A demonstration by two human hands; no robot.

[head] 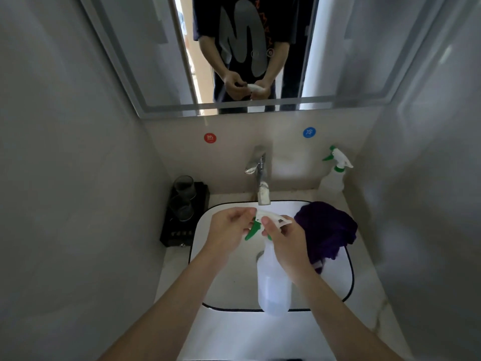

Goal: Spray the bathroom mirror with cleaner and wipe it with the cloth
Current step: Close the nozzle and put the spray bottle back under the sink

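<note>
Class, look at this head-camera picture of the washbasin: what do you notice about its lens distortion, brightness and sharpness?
Head view: the wide lens bends the mirror frame and side walls outward; light is dim and grey, brightest on the white sink rim; the corners darken; the hands, left hand and right hand, on the spray bottle look slightly soft; the purple cloth is too dark for detail.

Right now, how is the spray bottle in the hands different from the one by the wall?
The held spray bottle is gripped over the sink by the right hand, with the left hand at its nozzle; the corner spray bottle stands untouched on the counter. The held one tilts; the corner one is upright. Both are translucent with white-and-green trigger heads.
</note>
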